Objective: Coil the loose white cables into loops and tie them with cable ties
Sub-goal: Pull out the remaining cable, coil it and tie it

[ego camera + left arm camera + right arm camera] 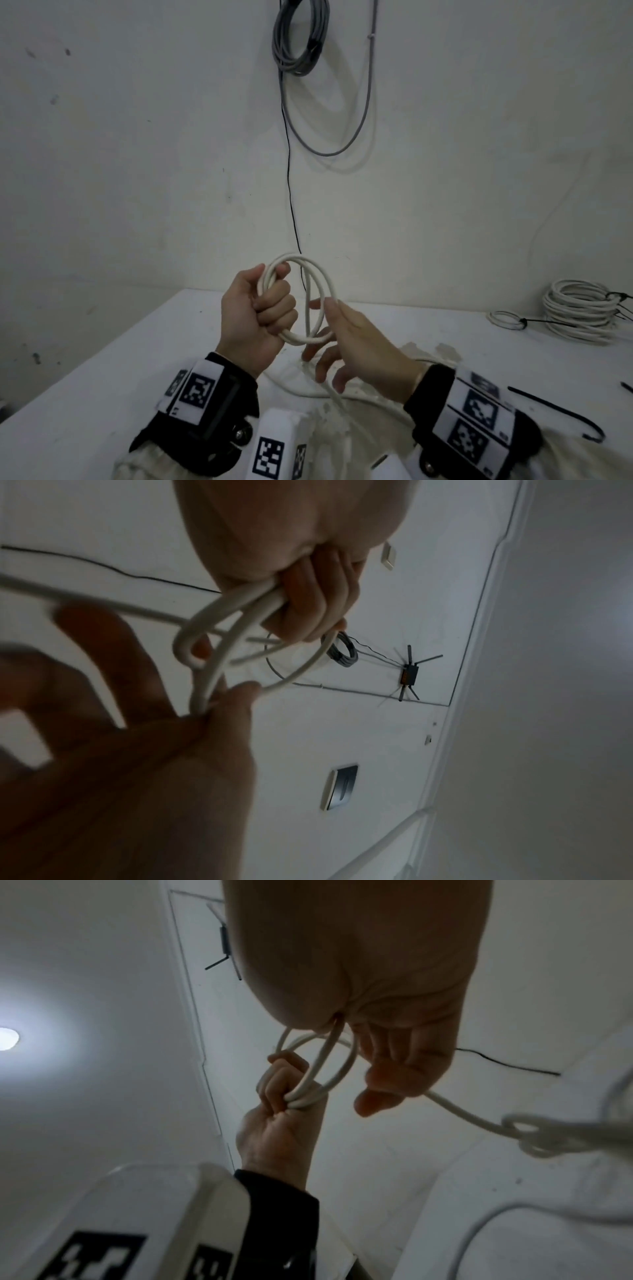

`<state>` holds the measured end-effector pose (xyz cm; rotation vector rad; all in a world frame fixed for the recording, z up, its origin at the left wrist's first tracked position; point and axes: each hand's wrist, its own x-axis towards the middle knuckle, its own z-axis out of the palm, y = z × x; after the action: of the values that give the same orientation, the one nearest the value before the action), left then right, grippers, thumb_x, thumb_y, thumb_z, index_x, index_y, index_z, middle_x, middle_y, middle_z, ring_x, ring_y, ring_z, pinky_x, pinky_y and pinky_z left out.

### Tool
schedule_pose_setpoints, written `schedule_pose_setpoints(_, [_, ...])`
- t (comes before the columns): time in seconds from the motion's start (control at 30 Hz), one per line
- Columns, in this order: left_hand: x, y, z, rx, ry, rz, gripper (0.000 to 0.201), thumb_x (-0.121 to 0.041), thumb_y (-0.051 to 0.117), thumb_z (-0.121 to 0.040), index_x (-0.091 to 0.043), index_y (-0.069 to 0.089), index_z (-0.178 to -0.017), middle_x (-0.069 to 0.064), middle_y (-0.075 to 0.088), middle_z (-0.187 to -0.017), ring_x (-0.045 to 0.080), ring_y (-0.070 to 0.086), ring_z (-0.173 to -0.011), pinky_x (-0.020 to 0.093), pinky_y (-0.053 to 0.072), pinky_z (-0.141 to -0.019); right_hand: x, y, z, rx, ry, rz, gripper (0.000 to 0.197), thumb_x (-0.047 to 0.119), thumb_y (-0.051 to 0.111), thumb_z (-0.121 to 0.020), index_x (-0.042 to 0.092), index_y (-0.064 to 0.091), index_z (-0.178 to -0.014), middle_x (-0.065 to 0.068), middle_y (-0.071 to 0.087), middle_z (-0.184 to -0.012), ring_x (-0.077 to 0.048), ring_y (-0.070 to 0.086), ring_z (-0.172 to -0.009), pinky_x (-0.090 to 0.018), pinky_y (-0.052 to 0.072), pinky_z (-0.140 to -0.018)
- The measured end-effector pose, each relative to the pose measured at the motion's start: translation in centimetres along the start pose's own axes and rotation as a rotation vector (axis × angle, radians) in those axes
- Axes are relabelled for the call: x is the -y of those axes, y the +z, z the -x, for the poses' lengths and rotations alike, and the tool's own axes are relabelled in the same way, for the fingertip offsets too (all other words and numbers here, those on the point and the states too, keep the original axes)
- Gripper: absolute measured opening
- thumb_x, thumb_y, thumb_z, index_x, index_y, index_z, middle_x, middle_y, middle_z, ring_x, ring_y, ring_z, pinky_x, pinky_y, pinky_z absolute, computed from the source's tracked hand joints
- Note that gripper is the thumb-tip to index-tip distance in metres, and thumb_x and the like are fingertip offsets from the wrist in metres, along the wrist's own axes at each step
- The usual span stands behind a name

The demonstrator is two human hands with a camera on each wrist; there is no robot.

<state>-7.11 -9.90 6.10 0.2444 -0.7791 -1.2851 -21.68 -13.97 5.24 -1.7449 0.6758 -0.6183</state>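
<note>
My left hand (257,318) is raised above the table and grips a small coil of white cable (307,315) in its fist, with a few loops standing upright. My right hand (356,339) pinches one strand on the coil's right side between thumb and forefinger, its other fingers spread. In the left wrist view the fist's fingers (318,601) wrap the white cable (232,596). The right wrist view shows the white cable (304,1093) bunched in the left hand (284,1123). The cable's loose tail (308,390) trails down onto the table.
The white table (102,377) meets a white wall. Tied white coils (579,315) and a small tied loop (505,318) lie at the far right. A black cable tie (555,409) lies near my right wrist. A grey cable bundle (299,34) and a thin black wire (291,192) hang on the wall.
</note>
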Motion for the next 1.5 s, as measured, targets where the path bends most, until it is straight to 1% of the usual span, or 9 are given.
schedule_pose_setpoints(0.2, [0.6,-0.4,-0.2,0.135,-0.102,0.209,0.012,-0.013,0.059,-0.08,-0.002,0.06,-0.076,-0.005,0.027,-0.046,0.008,0.023,-0.036,0.021,0.031,-0.034,-1.3,0.9,-0.2,0.078,0.101,-0.23,0.026,0.028,0.037,-0.101,0.009,0.05,-0.111,-0.006,0.064,-0.089,-0.015,0.061,-0.075,-0.028,0.05,-0.057])
schedule_pose_setpoints(0.43, [1.4,1.3,0.4,-0.115,-0.131,-0.08,0.032,-0.023,0.037,-0.085,-0.014,0.048,-0.057,-0.009,0.028,-0.038,0.004,0.02,-0.032,0.017,0.025,-0.034,0.1,-1.1,-0.3,-0.083,-0.032,-0.874,0.009,0.015,0.047,-0.079,0.009,0.045,-0.072,0.002,0.024,-0.046,-0.013,0.026,-0.043,-0.026,0.034,-0.05])
schedule_pose_setpoints(0.6, [2.0,2.7,0.4,-0.08,-0.139,-0.118,0.034,-0.027,0.039,-0.088,-0.01,0.061,-0.068,-0.009,0.028,-0.04,0.005,0.009,-0.037,0.016,0.018,-0.035,1.2,-1.0,-0.2,-0.237,-0.141,-0.638,0.051,0.049,0.043,-0.093,0.019,0.024,-0.056,0.003,0.014,-0.046,-0.012,0.013,-0.041,-0.019,0.023,-0.038])
schedule_pose_setpoints(0.83, [1.8,3.3,0.0,-0.177,-0.005,-0.206,0.047,-0.033,0.039,-0.091,-0.007,0.075,-0.077,-0.007,0.04,-0.051,0.003,0.037,-0.039,0.016,0.041,-0.042,1.9,-1.6,0.1,-0.233,-0.202,-0.44,0.052,0.035,0.042,-0.098,0.018,0.024,-0.052,0.004,0.018,-0.044,-0.013,0.018,-0.04,-0.018,0.031,-0.039])
schedule_pose_setpoints(1.0, [1.4,3.3,-0.2,-0.218,-0.073,-0.246,0.035,-0.034,0.046,-0.083,-0.007,0.065,-0.069,-0.009,0.026,-0.04,0.002,0.011,-0.033,0.013,0.013,-0.032,0.9,-2.2,0.1,-0.148,-0.17,-0.286,0.046,0.027,0.037,-0.101,0.011,0.038,-0.058,0.0,0.033,-0.044,-0.016,0.037,-0.04,-0.027,0.047,-0.052])
schedule_pose_setpoints(1.13, [1.0,3.2,-0.2,-0.243,-0.157,-0.656,0.029,-0.03,0.051,-0.084,-0.008,0.057,-0.066,-0.01,0.018,-0.041,0.001,0.014,-0.03,0.013,0.011,-0.031,1.2,-4.0,0.1,-0.224,-0.219,0.221,0.038,0.022,0.034,-0.086,-0.004,0.062,-0.09,-0.02,0.063,-0.088,-0.031,0.06,-0.084,-0.043,0.049,-0.082])
schedule_pose_setpoints(1.23, [1.1,3.5,-0.1,-0.192,-0.178,-0.783,0.029,-0.029,0.053,-0.08,-0.007,0.062,-0.063,-0.009,0.018,-0.043,0.002,0.014,-0.032,0.013,0.011,-0.033,2.3,-4.9,0.3,-0.314,-0.305,0.366,0.033,0.033,0.039,-0.095,0.015,0.058,-0.114,0.0,0.058,-0.112,-0.014,0.052,-0.106,-0.021,0.041,-0.084])
schedule_pose_setpoints(1.37, [1.4,3.8,-0.1,-0.151,-0.173,-0.879,0.032,-0.025,0.052,-0.087,-0.006,0.061,-0.063,-0.009,0.019,-0.042,0.003,0.014,-0.035,0.014,0.01,-0.036,2.6,-5.1,0.2,-0.086,-0.322,0.273,0.021,0.023,0.05,-0.095,0.012,0.067,-0.089,0.002,0.064,-0.081,-0.004,0.057,-0.077,-0.019,0.044,-0.075])
schedule_pose_setpoints(1.5, [1.4,3.6,-0.2,-0.145,-0.184,-0.924,0.033,-0.029,0.054,-0.086,-0.008,0.058,-0.062,-0.008,0.018,-0.043,0.004,0.013,-0.036,0.014,0.013,-0.035,2.3,-5.1,0.2,-0.268,-0.451,0.302,0.014,0.018,0.062,-0.088,0.015,0.069,-0.076,0.007,0.068,-0.074,-0.003,0.061,-0.074,-0.023,0.048,-0.077])
